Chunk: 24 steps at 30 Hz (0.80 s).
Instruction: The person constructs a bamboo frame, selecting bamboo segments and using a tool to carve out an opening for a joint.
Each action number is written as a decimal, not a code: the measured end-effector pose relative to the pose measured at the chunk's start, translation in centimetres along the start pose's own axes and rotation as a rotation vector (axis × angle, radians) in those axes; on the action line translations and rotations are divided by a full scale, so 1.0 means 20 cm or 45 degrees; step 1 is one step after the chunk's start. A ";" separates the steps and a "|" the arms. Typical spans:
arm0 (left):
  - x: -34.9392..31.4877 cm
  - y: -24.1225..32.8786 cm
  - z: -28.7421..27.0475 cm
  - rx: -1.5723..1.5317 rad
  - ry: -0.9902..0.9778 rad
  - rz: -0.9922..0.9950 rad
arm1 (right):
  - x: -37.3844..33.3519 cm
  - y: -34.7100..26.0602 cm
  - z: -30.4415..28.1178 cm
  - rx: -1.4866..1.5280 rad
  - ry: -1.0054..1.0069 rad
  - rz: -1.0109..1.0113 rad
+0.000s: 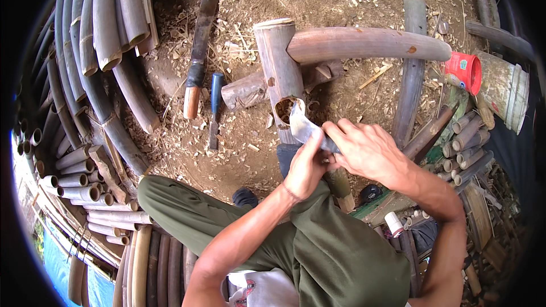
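In front of me, both hands hold a clear, whitish plastic bag (304, 127). My left hand (307, 166) is closed on its near end with the thumb on top, and my right hand (364, 146) pinches it from the right. The bag's far tip lies at the round opening of a short bamboo piece (277, 57), where brownish material shows inside. A longer bamboo pole (369, 44) joins that piece and runs off to the right. Under them rests a cut log (244, 92). What the bag contains I cannot make out.
Left of the work lie a long blade with a wooden handle (199, 51) and a blue-handled chisel (216, 102). Bamboo poles (105, 17) are stacked at left. A red container (464, 74), a dirty white bucket (506, 94) and cut bamboo pieces (469, 139) stand at right.
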State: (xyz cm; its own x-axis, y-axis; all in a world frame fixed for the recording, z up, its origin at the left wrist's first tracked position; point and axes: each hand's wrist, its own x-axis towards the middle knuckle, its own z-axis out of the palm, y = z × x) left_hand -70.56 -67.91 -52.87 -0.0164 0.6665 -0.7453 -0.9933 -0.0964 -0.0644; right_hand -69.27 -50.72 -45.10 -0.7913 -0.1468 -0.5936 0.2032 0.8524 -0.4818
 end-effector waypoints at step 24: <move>-0.08 0.21 -0.08 1.502 0.641 0.275 | 0.09 -0.19 0.45 0.833 0.165 0.216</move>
State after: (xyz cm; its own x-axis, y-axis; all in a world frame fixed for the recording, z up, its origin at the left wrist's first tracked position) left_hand -74.60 -70.52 -52.95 -0.3988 0.3456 -0.8494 -0.4815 0.7094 0.5147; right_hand -66.26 -58.73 -50.28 -0.7723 0.0579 -0.6326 0.6043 0.3740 -0.7036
